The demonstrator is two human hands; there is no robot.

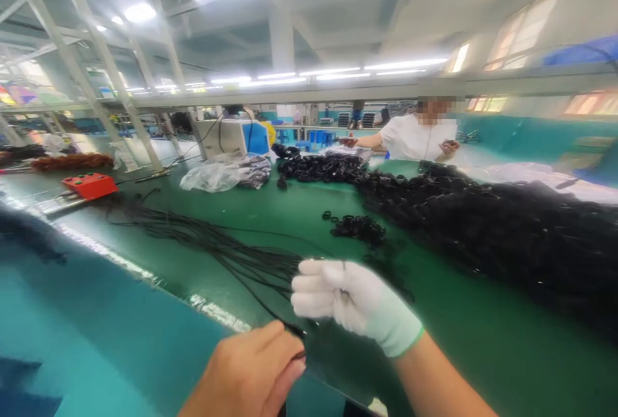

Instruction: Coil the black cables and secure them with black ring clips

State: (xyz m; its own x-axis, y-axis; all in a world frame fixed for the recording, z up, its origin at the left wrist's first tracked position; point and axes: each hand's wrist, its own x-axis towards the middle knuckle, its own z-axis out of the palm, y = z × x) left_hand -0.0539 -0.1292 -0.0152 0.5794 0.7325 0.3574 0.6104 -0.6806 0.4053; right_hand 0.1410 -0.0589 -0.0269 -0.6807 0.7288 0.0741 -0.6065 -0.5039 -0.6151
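Note:
My left hand (pixel 251 365), bare, is closed in a pinch near the table's front edge. A small dark tip, seemingly of a black cord, shows between its thumb and forefinger. My right hand (pixel 352 301) wears a white knit glove with a green cuff. Its fingers point left and lie together, with the thumb pressed over them; what they hold, if anything, is hidden. A bundle of long black cords (pixel 217 243) stretches across the green table (pixel 299 211), its right ends behind and beside my hands. Beyond the glove lies a small heap of black rings (pixel 360 229).
A long pile of black coiled parts (pixel 483 211) covers the right side. Clear plastic bags (pixel 212 174) and a white-and-blue machine (pixel 241 137) stand behind. A red button box (pixel 89 185) sits at left. Across the table is a person in white (pixel 410 137), holding small parts.

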